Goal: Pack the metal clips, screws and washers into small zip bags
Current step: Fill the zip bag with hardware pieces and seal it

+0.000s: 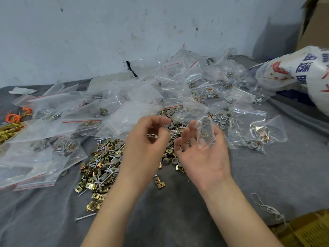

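Observation:
A heap of brass-coloured metal clips [99, 168], screws [85, 216] and grey washers [117, 146] lies on the grey cloth [178, 220] in front of me. My left hand [142, 148] hovers above the heap with curled fingers pinching a few small metal parts [152, 136]. My right hand [206, 154] is palm up beside it, its fingers loosely curled round a small clear zip bag [205, 134] that holds a few parts. Empty zip bags [135, 111] are piled behind the heap.
Filled zip bags lie at the left [65, 145] and right [256, 132]. A large white printed sack [293, 72] stands at the right, a cardboard box [313, 20] above it. Yellow and orange ties [10, 125] are at the left edge. A white string [267, 207] lies at the lower right.

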`<state>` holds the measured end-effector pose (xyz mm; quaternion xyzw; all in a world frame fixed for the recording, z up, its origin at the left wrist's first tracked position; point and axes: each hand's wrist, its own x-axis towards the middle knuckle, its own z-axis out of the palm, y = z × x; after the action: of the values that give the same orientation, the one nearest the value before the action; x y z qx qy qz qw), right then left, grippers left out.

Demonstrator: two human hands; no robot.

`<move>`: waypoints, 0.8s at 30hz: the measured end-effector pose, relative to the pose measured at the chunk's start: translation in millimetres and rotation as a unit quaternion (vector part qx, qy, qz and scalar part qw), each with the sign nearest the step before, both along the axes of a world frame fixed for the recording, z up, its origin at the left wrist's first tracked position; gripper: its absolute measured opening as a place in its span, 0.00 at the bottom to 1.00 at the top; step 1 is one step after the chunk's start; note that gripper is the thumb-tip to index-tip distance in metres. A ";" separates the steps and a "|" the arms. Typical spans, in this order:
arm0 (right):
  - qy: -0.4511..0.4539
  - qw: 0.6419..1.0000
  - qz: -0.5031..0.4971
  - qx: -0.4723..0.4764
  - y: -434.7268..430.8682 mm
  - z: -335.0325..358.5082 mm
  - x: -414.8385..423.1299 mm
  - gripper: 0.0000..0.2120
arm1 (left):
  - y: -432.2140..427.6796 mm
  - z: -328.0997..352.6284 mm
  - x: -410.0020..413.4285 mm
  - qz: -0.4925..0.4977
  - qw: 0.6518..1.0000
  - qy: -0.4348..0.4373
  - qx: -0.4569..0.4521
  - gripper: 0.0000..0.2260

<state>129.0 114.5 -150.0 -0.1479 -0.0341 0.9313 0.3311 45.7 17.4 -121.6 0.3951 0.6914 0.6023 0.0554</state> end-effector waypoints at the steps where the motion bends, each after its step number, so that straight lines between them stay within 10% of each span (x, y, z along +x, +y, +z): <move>1: 0.002 1.000 0.002 0.000 0.1 -0.2 -0.1 0.15 | 3.5 -0.7 6.3 -0.019 1.000 0.005 0.009 0.10; 10: 0.008 0.999 0.039 0.008 -1.6 3.0 4.8 0.14 | 33.7 -26.4 33.2 -0.018 0.973 0.229 -0.025 0.10; 24: 0.020 1.000 0.013 -0.019 1.0 0.2 1.8 0.14 | 19.8 -16.7 12.8 -0.014 0.985 0.170 -0.033 0.12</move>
<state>130.8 115.5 -149.8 -0.1354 -0.0113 0.9386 0.3171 58.5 37.2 -138.3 0.4993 0.7046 0.5025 -0.0414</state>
